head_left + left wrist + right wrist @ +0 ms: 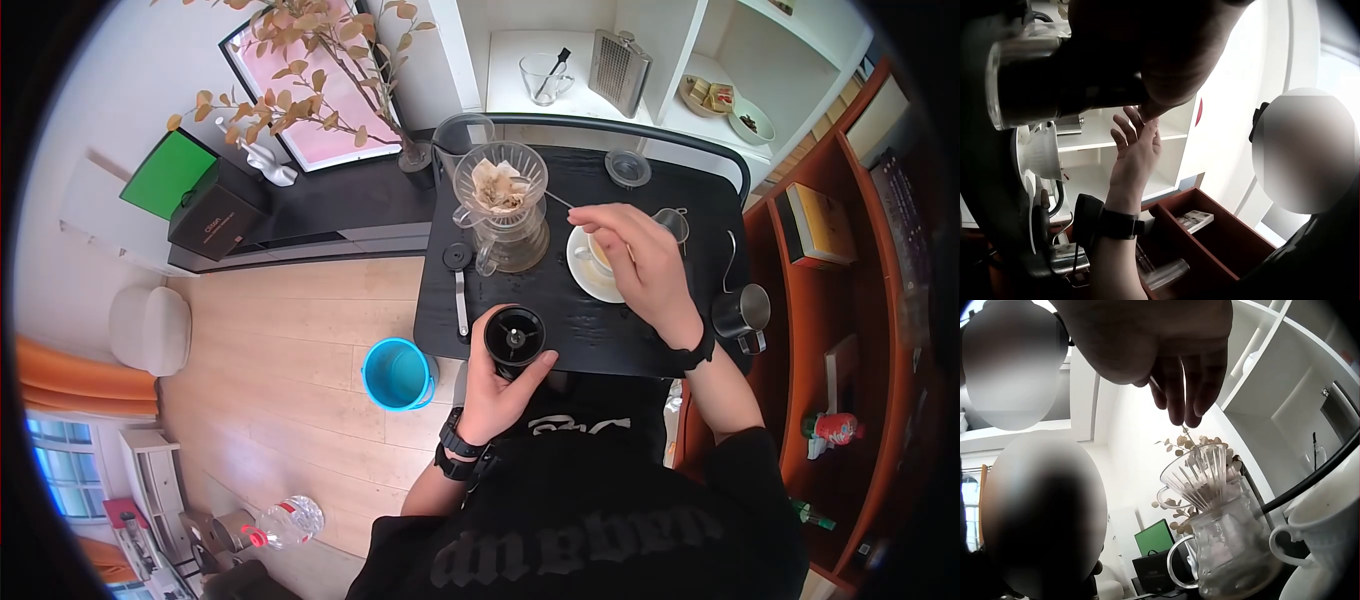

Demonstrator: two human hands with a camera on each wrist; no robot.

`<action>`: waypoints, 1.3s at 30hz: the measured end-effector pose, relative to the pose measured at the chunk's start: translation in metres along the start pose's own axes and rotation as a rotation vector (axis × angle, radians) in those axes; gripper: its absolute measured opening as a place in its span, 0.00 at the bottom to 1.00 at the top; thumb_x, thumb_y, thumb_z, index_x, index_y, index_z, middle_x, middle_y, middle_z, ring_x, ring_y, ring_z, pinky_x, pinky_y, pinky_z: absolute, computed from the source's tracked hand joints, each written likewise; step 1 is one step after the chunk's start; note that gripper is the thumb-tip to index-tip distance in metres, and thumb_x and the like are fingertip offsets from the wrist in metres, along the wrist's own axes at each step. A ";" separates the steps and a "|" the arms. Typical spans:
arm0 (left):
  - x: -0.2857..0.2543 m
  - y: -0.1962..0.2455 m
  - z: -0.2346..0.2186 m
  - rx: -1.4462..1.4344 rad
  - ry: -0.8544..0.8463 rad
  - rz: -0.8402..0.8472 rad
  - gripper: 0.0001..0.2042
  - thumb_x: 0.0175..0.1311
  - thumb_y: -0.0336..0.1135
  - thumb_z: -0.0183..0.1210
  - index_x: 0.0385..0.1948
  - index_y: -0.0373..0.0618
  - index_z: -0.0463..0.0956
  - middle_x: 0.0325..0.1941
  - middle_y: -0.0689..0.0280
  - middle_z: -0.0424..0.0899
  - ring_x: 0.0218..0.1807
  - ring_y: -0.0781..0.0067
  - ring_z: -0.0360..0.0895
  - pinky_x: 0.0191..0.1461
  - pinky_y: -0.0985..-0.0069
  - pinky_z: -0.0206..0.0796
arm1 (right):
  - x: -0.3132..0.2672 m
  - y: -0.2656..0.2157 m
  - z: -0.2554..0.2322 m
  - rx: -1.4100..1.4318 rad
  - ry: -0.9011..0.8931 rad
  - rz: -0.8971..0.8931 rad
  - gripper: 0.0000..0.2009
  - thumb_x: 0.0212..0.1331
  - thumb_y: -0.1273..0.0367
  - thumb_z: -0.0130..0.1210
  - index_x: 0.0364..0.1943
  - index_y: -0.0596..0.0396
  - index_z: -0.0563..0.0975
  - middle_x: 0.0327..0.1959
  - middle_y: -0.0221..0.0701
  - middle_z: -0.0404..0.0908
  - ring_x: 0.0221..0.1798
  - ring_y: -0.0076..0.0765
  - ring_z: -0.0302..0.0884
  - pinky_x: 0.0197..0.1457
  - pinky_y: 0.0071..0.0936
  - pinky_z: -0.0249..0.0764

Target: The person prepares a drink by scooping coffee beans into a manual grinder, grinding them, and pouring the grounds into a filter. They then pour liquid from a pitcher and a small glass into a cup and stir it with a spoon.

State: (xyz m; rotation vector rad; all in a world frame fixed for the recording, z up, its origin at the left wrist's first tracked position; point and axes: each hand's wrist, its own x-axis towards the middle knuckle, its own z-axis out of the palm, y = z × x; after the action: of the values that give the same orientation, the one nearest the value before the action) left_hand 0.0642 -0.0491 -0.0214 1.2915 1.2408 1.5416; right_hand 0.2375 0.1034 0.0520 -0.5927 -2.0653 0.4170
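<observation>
My left hand (500,395) grips a black hand coffee grinder (515,338) at the table's front edge, its round open top facing up with a central shaft showing. My right hand (640,258), raised above a white cup (598,252) on a saucer (585,281), pinches a thin metal rod (557,201). The rod points toward a clear ribbed dripper (500,160) holding a paper filter (500,186). In the right wrist view the rod (1191,435) slants down from the fingers over the dripper (1194,475). Beneath the dripper stands a glass server (520,243).
The grinder's crank handle (459,285) lies left on the black table (560,325). A steel milk pitcher (742,312) stands at the right edge, and a round clear lid (628,168) lies at the back. On the floor is a blue bucket (397,374).
</observation>
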 end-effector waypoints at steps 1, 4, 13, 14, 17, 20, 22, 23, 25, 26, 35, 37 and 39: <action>-0.001 0.002 -0.001 0.000 0.001 0.002 0.29 0.59 0.25 0.69 0.62 0.39 0.64 0.53 0.64 0.74 0.54 0.76 0.74 0.60 0.76 0.67 | -0.003 -0.001 0.001 0.032 0.027 0.006 0.09 0.67 0.76 0.53 0.48 0.61 0.81 0.39 0.37 0.85 0.37 0.40 0.83 0.43 0.31 0.78; 0.000 0.001 -0.002 0.005 0.014 -0.005 0.30 0.59 0.25 0.69 0.62 0.39 0.64 0.53 0.64 0.74 0.54 0.76 0.74 0.60 0.76 0.67 | -0.010 -0.002 0.005 0.071 0.091 0.018 0.10 0.67 0.76 0.53 0.48 0.60 0.81 0.40 0.38 0.86 0.39 0.40 0.84 0.44 0.30 0.78; -0.003 0.022 -0.005 0.071 0.013 -0.021 0.28 0.56 0.24 0.70 0.59 0.38 0.68 0.51 0.61 0.76 0.53 0.72 0.75 0.59 0.73 0.68 | -0.054 -0.050 -0.026 0.537 0.289 0.161 0.27 0.79 0.57 0.39 0.29 0.65 0.78 0.26 0.42 0.86 0.28 0.36 0.86 0.33 0.29 0.81; -0.003 0.026 -0.005 0.119 0.014 -0.013 0.28 0.55 0.24 0.70 0.58 0.38 0.69 0.50 0.60 0.76 0.53 0.70 0.76 0.58 0.73 0.68 | -0.062 -0.051 -0.028 0.508 0.217 0.065 0.26 0.78 0.57 0.40 0.29 0.64 0.79 0.26 0.40 0.86 0.27 0.38 0.86 0.30 0.29 0.80; 0.001 0.030 -0.009 0.321 -0.070 0.125 0.30 0.53 0.22 0.70 0.59 0.38 0.68 0.50 0.62 0.77 0.53 0.73 0.76 0.57 0.76 0.69 | -0.065 -0.051 -0.034 0.399 0.035 -0.064 0.20 0.76 0.60 0.46 0.31 0.61 0.81 0.26 0.36 0.86 0.27 0.39 0.86 0.30 0.30 0.80; 0.002 0.033 -0.010 0.427 -0.153 0.111 0.28 0.50 0.23 0.71 0.56 0.37 0.71 0.50 0.58 0.79 0.53 0.65 0.78 0.57 0.71 0.69 | -0.066 -0.045 -0.033 0.344 -0.045 -0.073 0.14 0.71 0.65 0.52 0.32 0.60 0.81 0.26 0.34 0.85 0.27 0.40 0.86 0.30 0.30 0.80; 0.004 0.039 -0.006 0.499 -0.189 0.199 0.29 0.48 0.25 0.70 0.56 0.37 0.72 0.52 0.55 0.79 0.54 0.52 0.77 0.59 0.64 0.67 | -0.066 -0.047 -0.029 0.278 -0.125 -0.092 0.10 0.68 0.69 0.55 0.32 0.61 0.81 0.26 0.34 0.84 0.27 0.40 0.85 0.29 0.30 0.79; 0.005 0.042 -0.004 0.535 -0.207 0.242 0.30 0.46 0.27 0.70 0.56 0.37 0.72 0.53 0.53 0.79 0.54 0.46 0.76 0.60 0.60 0.65 | -0.063 -0.050 -0.026 0.250 -0.168 -0.051 0.06 0.63 0.74 0.56 0.31 0.62 0.81 0.25 0.35 0.83 0.25 0.41 0.84 0.28 0.30 0.78; 0.005 0.044 -0.003 0.592 -0.227 0.280 0.29 0.47 0.27 0.70 0.56 0.37 0.72 0.53 0.53 0.79 0.55 0.47 0.76 0.61 0.60 0.65 | -0.074 -0.049 -0.018 0.316 -0.095 0.015 0.06 0.63 0.74 0.55 0.31 0.62 0.81 0.24 0.35 0.83 0.24 0.40 0.83 0.27 0.31 0.77; 0.005 0.044 -0.003 0.622 -0.234 0.298 0.29 0.47 0.27 0.69 0.56 0.37 0.72 0.53 0.53 0.79 0.55 0.47 0.76 0.61 0.60 0.64 | -0.078 -0.049 -0.015 0.349 -0.059 0.046 0.07 0.63 0.75 0.54 0.31 0.62 0.81 0.24 0.35 0.83 0.24 0.40 0.83 0.27 0.31 0.77; 0.001 0.018 -0.009 0.218 -0.057 -0.039 0.29 0.55 0.23 0.72 0.59 0.40 0.68 0.50 0.64 0.77 0.51 0.77 0.76 0.57 0.76 0.69 | -0.045 -0.036 -0.026 0.843 0.359 0.626 0.22 0.80 0.59 0.37 0.40 0.66 0.77 0.29 0.43 0.84 0.25 0.32 0.82 0.28 0.24 0.77; -0.002 0.014 -0.010 0.069 -0.028 -0.131 0.29 0.56 0.23 0.71 0.59 0.42 0.66 0.51 0.65 0.77 0.53 0.78 0.76 0.60 0.76 0.69 | -0.026 -0.022 -0.023 0.858 0.356 0.678 0.23 0.80 0.57 0.38 0.46 0.67 0.77 0.34 0.43 0.85 0.30 0.32 0.83 0.33 0.24 0.78; -0.002 0.009 -0.011 0.010 -0.031 -0.124 0.29 0.56 0.22 0.71 0.59 0.42 0.66 0.51 0.65 0.78 0.54 0.77 0.76 0.61 0.75 0.68 | -0.019 -0.015 -0.008 0.566 0.326 0.411 0.24 0.80 0.57 0.38 0.50 0.68 0.77 0.38 0.42 0.86 0.35 0.32 0.83 0.38 0.25 0.77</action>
State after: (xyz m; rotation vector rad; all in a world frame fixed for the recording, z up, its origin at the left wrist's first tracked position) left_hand 0.0541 -0.0557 -0.0130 1.2173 1.2859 1.4245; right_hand 0.2496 0.0805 0.0508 -0.6781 -1.4171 1.0279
